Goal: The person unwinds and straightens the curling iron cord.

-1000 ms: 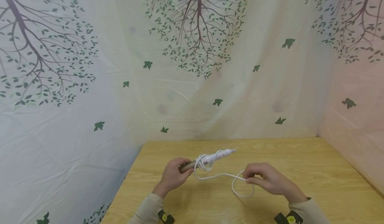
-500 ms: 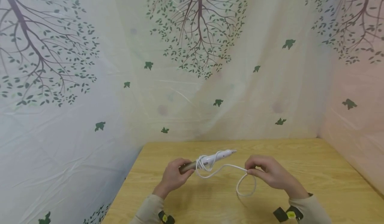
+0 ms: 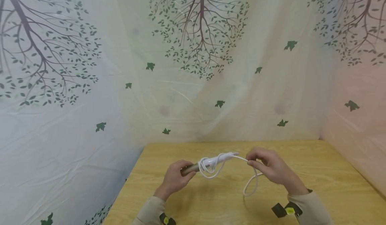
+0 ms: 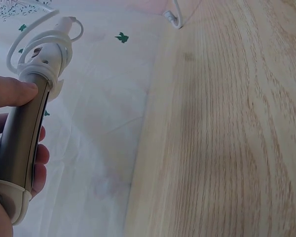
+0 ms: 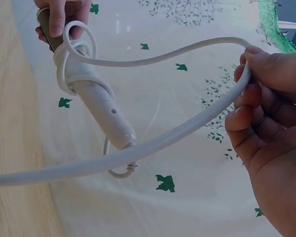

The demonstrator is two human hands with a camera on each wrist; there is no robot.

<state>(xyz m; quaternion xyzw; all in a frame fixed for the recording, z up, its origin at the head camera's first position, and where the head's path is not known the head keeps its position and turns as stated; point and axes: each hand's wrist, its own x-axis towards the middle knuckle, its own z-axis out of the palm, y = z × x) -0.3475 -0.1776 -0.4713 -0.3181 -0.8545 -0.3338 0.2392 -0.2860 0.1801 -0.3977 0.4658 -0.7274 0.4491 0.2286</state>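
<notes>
My left hand (image 3: 176, 178) grips the bronze barrel (image 4: 20, 133) of a curling iron, thumb along its top, and holds it above the table. Its white handle (image 3: 216, 160) points away to the right, tilted slightly up. Loose loops of white cord (image 5: 172, 136) lie around the handle, near the barrel. My right hand (image 3: 269, 166) pinches a stretch of this cord between thumb and fingertips, just beyond the handle's end. Below the right hand a slack loop of cord hangs. Part of the barrel is hidden by my left fingers.
The wood-grain table (image 3: 211, 205) lies under both hands. Behind and beside it hang pale sheets (image 3: 193, 118) printed with trees and green birds. In the left wrist view, a cord end (image 4: 173, 19) dangles near the table edge.
My right hand has risen, bringing the pinched cord up to the level of the handle's tip. The cord now runs past that tip, and the hanging loop has shifted right. My left hand stays nearly still.
</notes>
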